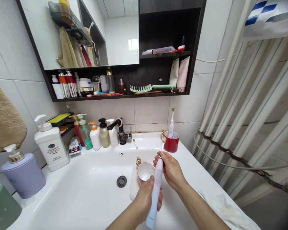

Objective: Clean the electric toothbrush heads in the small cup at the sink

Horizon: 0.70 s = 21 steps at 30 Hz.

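My left hand [146, 199] is wrapped round the pink-to-blue handle of an electric toothbrush [157, 182], held over the sink with its head up. The fingers of my right hand [171, 167] pinch the same toothbrush at its neck, where the brush head [163, 143] meets the handle. Below and behind my left hand, a cup [144, 171] with a white inside and red rim sits in the basin. Beyond my right hand stands a red cup [172, 142] with a second electric toothbrush [171, 126] upright in it. A loose brush head [135, 143] lies on the back ledge.
The white sink [86, 188] has a black faucet [121, 132] at the back and a drain [121, 181]. Several pump bottles, including a large white one [52, 148], line the left side. A mirror cabinet [120, 96] hangs above. Pipes [249, 105] run along the right.
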Motion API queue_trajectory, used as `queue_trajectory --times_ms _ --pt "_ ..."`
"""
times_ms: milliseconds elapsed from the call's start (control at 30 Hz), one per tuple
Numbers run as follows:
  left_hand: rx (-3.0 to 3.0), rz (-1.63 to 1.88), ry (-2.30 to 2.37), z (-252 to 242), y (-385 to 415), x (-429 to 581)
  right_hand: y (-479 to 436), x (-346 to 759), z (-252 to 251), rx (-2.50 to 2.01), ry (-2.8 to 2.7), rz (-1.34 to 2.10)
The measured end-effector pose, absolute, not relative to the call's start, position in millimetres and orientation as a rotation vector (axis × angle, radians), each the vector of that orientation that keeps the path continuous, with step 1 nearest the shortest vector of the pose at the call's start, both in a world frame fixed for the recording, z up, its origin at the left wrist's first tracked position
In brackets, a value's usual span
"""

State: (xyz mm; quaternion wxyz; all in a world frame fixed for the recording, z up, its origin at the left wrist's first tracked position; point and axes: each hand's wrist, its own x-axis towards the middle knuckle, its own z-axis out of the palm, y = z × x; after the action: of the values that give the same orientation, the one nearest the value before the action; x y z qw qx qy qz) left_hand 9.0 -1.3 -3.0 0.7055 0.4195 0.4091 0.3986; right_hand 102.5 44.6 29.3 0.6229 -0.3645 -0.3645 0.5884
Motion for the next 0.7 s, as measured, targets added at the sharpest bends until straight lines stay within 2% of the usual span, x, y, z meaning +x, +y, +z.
queue_trajectory --times_ms 300,467,600,700 --pt "1.032 0.944 0.973 -6.4 1.1 7.8 45.4 103.3 28.3 -0.836 -0.845 1.34" --pt "0.849 0.706 0.812 -2.4 2.5 2.3 45.7 103.4 26.2 -0.827 -0.802 1.374" --pt "1.016 0.861 0.929 -3.1 2.6 2.5 46.8 102.2 25.6 -0.832 -0.782 1.349" --pt "0.978 0.812 0.92 -3.5 2.8 2.6 47.6 101.5 25.2 -0.843 -0.749 1.343"
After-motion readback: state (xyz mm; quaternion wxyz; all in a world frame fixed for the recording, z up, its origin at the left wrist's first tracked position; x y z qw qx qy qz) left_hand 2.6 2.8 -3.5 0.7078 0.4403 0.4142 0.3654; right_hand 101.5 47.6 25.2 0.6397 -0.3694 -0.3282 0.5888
